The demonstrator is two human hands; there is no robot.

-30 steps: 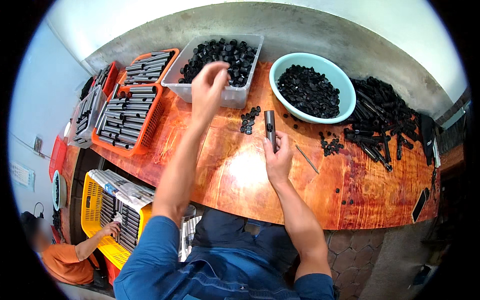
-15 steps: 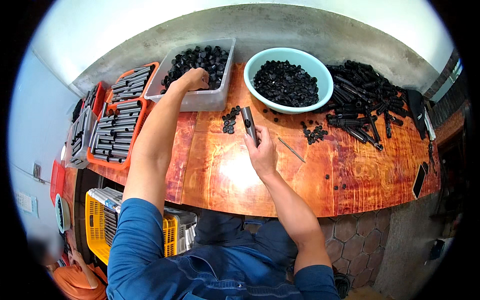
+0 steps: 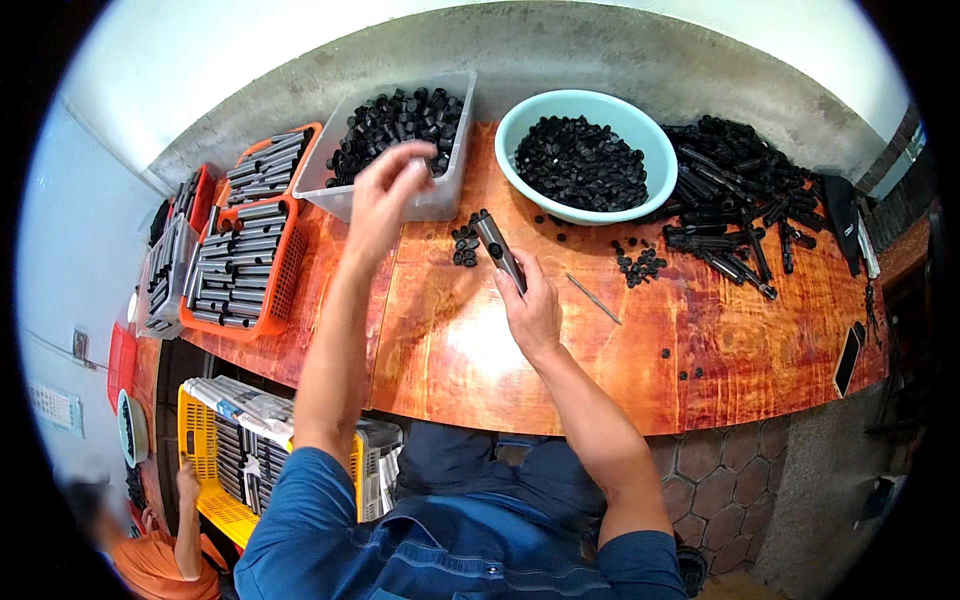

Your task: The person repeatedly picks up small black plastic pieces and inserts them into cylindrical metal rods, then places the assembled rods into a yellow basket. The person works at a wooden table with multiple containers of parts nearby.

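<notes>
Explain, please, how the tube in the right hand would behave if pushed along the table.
The tube probably feels stiff, as it looks straight in the right hand. Its round side suggests it could roll. The smooth, shiny surface may be slippery.

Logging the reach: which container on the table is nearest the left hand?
The clear plastic bin of black pieces: the left hand overlaps its front wall in view, while the blue bowl is farther right, the orange baskets farther left.
</notes>
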